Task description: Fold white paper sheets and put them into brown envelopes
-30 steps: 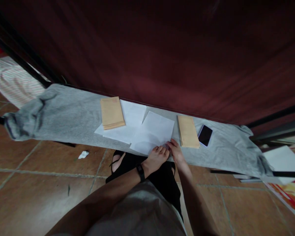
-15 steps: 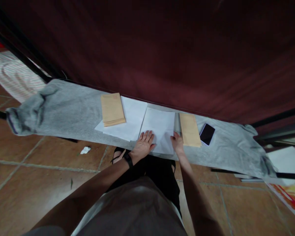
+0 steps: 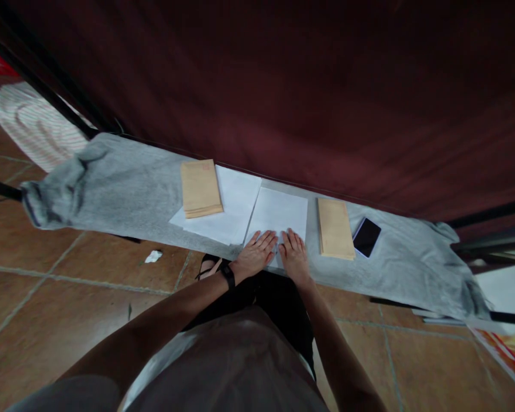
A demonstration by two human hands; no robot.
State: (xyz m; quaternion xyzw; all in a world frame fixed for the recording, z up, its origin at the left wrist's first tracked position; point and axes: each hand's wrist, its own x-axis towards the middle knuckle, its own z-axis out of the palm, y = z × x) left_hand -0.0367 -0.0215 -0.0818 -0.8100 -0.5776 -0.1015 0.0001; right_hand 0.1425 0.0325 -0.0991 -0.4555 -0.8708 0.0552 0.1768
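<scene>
A white sheet of paper (image 3: 282,207) lies on the narrow cloth-covered surface in front of me. My left hand (image 3: 257,252) rests flat on its lower left part, fingers spread a little. Beside it my right hand (image 3: 294,254) lies flat on the lower right part, fingers stretched out. Neither holds anything. Left of this sheet are more white sheets (image 3: 236,203), overlapping, with a stack of tan envelopes (image 3: 201,189) on top. Another stack of tan envelopes (image 3: 335,229) lies to the right of my right hand.
A phone (image 3: 367,237) lies right of the envelopes on the grey cloth (image 3: 133,183). A dark red curtain (image 3: 283,103) hangs behind. Black bars cross at both sides. A crumpled white scrap (image 3: 153,256) is on the tiled floor.
My right hand has moved left from the sheet's right edge and now lies flat on the paper near my left hand. Its fingers, bent before, are stretched out.
</scene>
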